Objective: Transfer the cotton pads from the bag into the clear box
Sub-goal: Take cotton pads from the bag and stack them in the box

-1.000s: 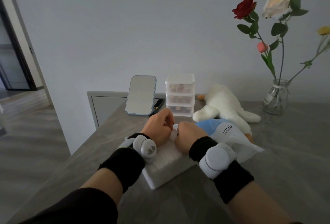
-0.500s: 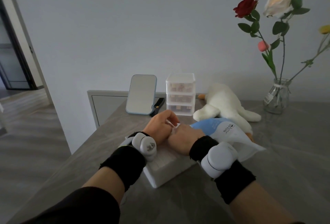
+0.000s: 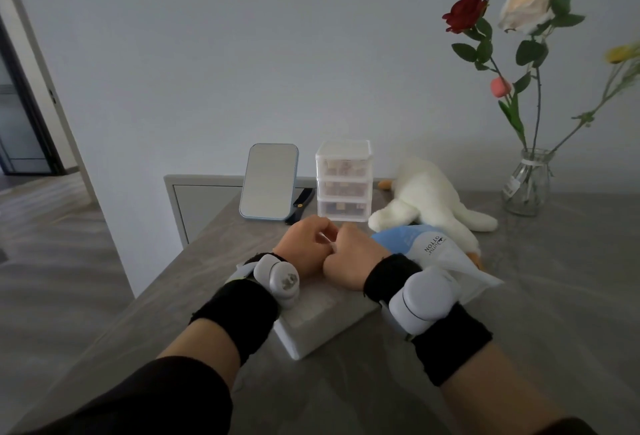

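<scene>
Nearest me, both forearms reach in over the grey table (image 3: 540, 341), each with a black wristband and a grey wrist device (image 3: 423, 300). Under the wrists sits the clear box (image 3: 313, 329); I cannot make out what lies in it. Above its far end my left hand (image 3: 304, 248) and right hand (image 3: 351, 258) meet knuckle to knuckle, fingers curled, together pinching a small white cotton pad (image 3: 327, 239). Just right of the box the blue-and-white bag (image 3: 434, 251) lies flat, partly behind the right wrist. Behind it sprawls a white plush duck (image 3: 427, 197). Farther back stand a blue-framed mirror (image 3: 268, 181), a three-drawer organiser (image 3: 344, 185) and a glass vase (image 3: 526, 183) of roses.
</scene>
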`<state>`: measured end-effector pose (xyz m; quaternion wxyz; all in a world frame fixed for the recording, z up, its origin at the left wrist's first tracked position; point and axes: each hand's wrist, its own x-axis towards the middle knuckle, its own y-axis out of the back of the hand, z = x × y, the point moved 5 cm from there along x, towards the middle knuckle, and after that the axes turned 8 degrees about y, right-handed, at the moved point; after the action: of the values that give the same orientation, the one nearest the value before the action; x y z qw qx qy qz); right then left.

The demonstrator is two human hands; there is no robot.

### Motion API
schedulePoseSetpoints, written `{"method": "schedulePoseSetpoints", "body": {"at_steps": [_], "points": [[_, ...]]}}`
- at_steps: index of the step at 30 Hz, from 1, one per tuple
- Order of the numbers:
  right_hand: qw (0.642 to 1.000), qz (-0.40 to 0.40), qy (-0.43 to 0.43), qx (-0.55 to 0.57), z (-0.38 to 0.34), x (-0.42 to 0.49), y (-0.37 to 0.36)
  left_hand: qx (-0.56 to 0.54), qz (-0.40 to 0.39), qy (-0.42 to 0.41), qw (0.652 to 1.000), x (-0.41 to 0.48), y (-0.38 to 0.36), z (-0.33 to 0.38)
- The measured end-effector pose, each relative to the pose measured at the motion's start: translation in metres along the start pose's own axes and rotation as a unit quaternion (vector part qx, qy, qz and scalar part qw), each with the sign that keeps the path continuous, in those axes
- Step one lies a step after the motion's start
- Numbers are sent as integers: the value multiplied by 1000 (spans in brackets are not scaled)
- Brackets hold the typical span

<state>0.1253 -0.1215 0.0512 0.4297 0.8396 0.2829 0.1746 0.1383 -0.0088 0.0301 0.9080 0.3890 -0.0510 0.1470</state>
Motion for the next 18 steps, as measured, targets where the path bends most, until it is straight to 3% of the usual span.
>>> {"method": "schedulePoseSetpoints", "body": {"at_steps": [5,10,14,18], "points": [[991,124,44,4,6,-11,45,-22,-34,25,999,-2,2,1],[981,170,48,74,39,-48,85,-15,-58,42,997,2,2,0],[990,137,14,-19,60,-87,86,-24,-62,78,995,1,1,2],[987,112,-17,-116,73,-102,80,82,-1,-6,997,-6,-2,34]]}}
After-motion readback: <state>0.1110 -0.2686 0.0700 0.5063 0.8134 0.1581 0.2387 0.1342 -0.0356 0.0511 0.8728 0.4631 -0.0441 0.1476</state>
